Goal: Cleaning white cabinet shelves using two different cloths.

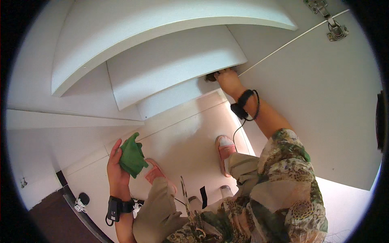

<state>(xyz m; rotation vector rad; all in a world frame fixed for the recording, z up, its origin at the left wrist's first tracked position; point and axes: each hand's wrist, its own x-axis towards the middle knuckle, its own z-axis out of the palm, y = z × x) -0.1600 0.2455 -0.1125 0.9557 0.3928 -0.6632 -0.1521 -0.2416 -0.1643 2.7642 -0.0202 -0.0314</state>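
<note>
A folded green cloth (133,156) is held in my left hand (118,171), over the floor at the lower left. My right hand (228,80) reaches under the front edge of the lower white shelf (179,65), near the cabinet's right side. Its fingers are bent over a dark brown object (210,77), which the shelf and hand partly hide, so I cannot tell its kind. Below the shelf runs a pale cabinet base board (173,94).
A curved upper shelf (170,29) juts out above. To the right stands the open cabinet door (322,106) with its metal hinge (335,30). My feet in pink slippers (225,152) rest on the tiled floor (182,136). A dark shoe with white laces (81,202) lies at lower left.
</note>
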